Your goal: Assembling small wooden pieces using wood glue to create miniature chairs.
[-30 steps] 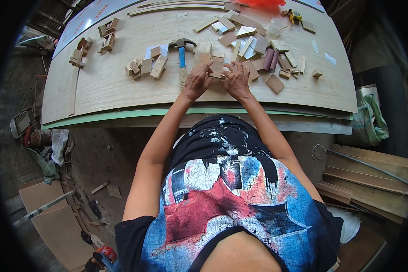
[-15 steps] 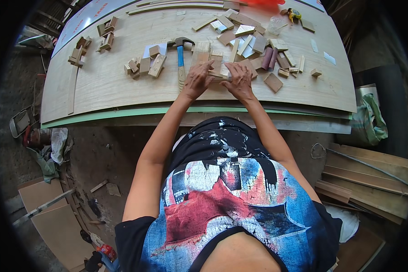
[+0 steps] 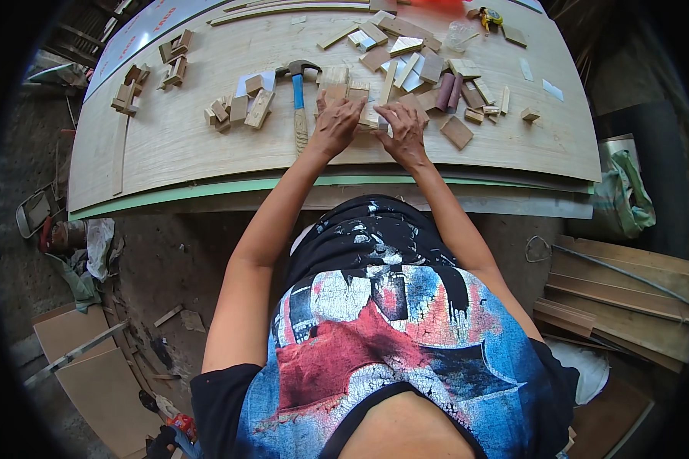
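Both my hands work close together at the near side of the table, over small light wooden blocks. My left hand [image 3: 337,126] is curled at the left side of a wooden block [image 3: 368,117], fingers bent against it. Opposite it, my right hand [image 3: 403,130] is closed, thumb and fingers pinching a small wooden block [image 3: 383,123] with a greyish end. Just beyond my left hand stand larger pale wooden blocks [image 3: 334,79]. A claw hammer [image 3: 298,96] with a blue and wooden handle lies left of my left hand. My fingers partly hide the held pieces.
Loose wood offcuts [image 3: 432,67] and two maroon rolls [image 3: 449,92] lie beyond my right hand. More blocks [image 3: 238,109] sit left of the hammer, and small wooden assemblies [image 3: 131,89] farther left. A yellow tape measure [image 3: 491,18] lies at the far right.
The view has shifted slightly. Between my hands, the thin wooden strip seen before has been turned or moved, and a small block end now shows by my right thumb.
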Demonstrator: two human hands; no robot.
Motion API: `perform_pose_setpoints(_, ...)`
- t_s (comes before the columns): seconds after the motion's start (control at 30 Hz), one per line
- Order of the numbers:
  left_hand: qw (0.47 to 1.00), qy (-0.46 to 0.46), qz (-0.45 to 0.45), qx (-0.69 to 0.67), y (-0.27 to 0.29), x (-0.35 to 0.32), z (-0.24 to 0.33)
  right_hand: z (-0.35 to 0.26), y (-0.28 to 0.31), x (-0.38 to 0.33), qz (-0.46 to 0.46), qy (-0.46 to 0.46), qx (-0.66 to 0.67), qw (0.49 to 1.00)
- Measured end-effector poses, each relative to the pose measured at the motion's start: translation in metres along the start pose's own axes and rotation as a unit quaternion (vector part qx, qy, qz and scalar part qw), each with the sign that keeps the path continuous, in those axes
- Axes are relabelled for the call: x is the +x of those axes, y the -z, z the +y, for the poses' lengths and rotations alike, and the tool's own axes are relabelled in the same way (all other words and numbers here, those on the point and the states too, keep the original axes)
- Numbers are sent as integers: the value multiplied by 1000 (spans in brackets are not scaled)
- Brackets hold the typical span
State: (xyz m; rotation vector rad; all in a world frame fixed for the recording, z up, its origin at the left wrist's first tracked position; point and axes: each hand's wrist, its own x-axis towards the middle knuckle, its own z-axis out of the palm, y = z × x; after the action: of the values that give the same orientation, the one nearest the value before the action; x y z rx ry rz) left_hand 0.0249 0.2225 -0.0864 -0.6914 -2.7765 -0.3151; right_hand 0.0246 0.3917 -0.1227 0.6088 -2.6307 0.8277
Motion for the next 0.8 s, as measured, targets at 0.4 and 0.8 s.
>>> perform_pose_setpoints(0.4,1000,11,13,-5,-14,-5,-13,-11,-13,1,20,44,-16,999)
perform_pose_setpoints(0.8,999,20,23,-24,-14,-7,-17,-16,-17,12,31,31,-29,999)
